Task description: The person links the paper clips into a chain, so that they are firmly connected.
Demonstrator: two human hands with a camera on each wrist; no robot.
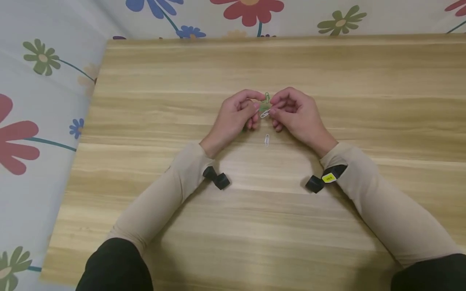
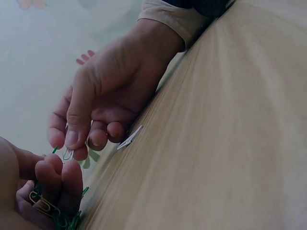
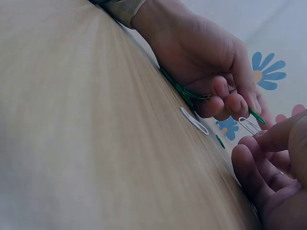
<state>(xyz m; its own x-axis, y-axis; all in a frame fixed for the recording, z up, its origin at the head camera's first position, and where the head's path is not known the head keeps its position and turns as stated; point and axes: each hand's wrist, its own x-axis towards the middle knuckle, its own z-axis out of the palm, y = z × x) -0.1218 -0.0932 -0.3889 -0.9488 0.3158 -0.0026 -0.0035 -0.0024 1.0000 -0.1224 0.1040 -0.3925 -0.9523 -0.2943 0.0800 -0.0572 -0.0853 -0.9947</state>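
Note:
My left hand (image 1: 234, 113) pinches a green paper clip (image 3: 257, 116) between thumb and forefinger. Linked to one another or bunched, green clips and a yellow paper clip (image 2: 45, 206) hang by its curled lower fingers; how they join is partly hidden. Facing it, my right hand (image 1: 299, 115) holds a white paper clip (image 3: 248, 125) by one end, its free loop pointing at the left hand and close to the green clip. Whether the two clips touch, I cannot tell. Another white paper clip (image 1: 267, 140) lies on the table below the hands.
Beyond the fingertips a green paper clip (image 1: 267, 97) lies on the wooden table (image 1: 255, 226). Flower-patterned cloth (image 1: 298, 18) borders the table's far and left sides. Black wrist devices (image 1: 221, 181) stick out from both sleeves.

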